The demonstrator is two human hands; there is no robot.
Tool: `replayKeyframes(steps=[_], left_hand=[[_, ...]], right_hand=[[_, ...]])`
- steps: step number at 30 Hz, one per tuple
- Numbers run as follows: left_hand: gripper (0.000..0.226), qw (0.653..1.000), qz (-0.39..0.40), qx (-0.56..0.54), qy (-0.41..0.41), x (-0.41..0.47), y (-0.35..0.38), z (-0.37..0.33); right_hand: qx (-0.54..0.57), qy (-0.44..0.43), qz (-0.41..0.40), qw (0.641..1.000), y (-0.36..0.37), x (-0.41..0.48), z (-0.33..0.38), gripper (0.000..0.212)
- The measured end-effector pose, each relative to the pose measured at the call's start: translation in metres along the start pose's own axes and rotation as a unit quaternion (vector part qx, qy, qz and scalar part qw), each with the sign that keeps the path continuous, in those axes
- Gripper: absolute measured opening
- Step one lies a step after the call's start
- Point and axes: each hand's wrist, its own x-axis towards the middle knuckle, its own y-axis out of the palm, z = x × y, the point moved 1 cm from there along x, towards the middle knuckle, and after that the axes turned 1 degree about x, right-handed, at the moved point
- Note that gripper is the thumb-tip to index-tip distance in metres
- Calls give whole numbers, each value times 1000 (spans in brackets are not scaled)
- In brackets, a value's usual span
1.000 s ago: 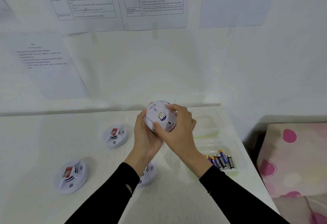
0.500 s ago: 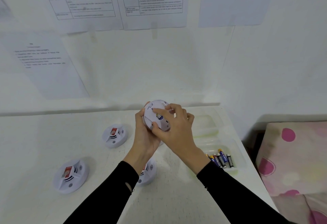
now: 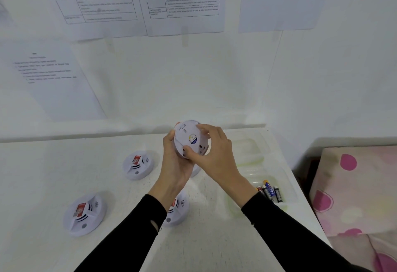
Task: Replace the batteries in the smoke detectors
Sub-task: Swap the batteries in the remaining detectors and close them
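Above the table's middle I hold a round white smoke detector point(image 3: 189, 136) with its back facing me; a small round sticker shows on it. My left hand point(image 3: 175, 164) cups it from the left and below. My right hand point(image 3: 214, 153) grips its back plate, thumb on the lower edge and fingers over the top right rim. Three more white detectors with red labels lie face up on the white table point(image 3: 43, 164): one at mid left point(image 3: 138, 165), one at front left point(image 3: 84, 214), one partly hidden under my left forearm point(image 3: 177, 209). Several batteries point(image 3: 270, 193) lie in a clear tray.
The clear plastic tray point(image 3: 253, 160) with several compartments sits along the table's right edge. Printed sheets hang on the white wall behind. A pink-spotted fabric surface point(image 3: 354, 185) lies to the right, below table height.
The held detector's back has turned in my hands; the sticker has come back into sight near its centre. My right fingers have shifted along the rim. The detectors on the table stayed put.
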Motion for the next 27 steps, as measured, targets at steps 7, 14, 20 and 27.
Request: replayKeyframes(steps=[7, 14, 20, 27], left_hand=[[39, 999, -4, -35, 7, 3, -1, 4], [46, 1000, -1, -7, 15, 2, 0, 8], [53, 1000, -9, 20, 12, 6, -2, 9], [53, 1000, -17, 22, -5, 9, -10, 12]], right_hand=[[-37, 10, -50, 998, 5, -6, -4, 65], [-65, 62, -106, 990, 11, -7, 1, 67], [-45, 127, -106, 985, 16, -11, 7, 72], [0, 151, -54, 987, 19, -13, 3, 61]])
